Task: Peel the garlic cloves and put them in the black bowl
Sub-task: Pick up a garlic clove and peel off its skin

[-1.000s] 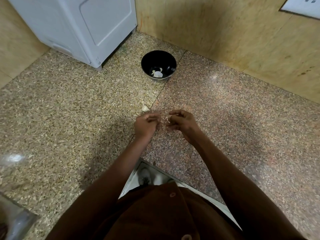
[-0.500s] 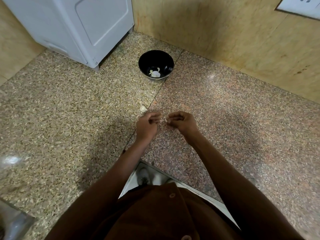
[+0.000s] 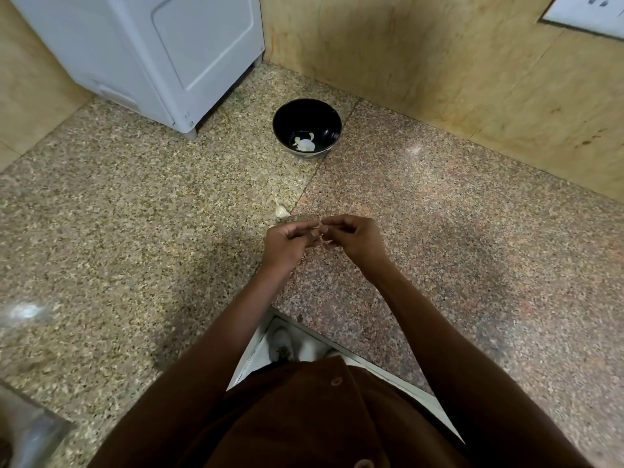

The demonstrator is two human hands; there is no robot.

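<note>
My left hand (image 3: 287, 244) and my right hand (image 3: 358, 239) meet fingertip to fingertip over the granite counter, both pinching one small garlic clove (image 3: 323, 235) with thin skin showing between the fingers; most of the clove is hidden. The black bowl (image 3: 282, 125) stands farther back near the corner, with pale peeled garlic pieces (image 3: 305, 143) at its bottom. One unpeeled garlic clove (image 3: 280, 211) lies on the counter just beyond my left hand.
A white appliance (image 3: 162, 52) stands at the back left, close to the bowl. Tan wall panels (image 3: 456, 72) close the back and right. The counter's front edge (image 3: 266, 319) drops off below my forearms, with the floor and shoes visible beneath.
The hands have stayed together on the clove, fingers shifting slightly. The view has tilted a little, so the bowl sits slightly lower in frame.
</note>
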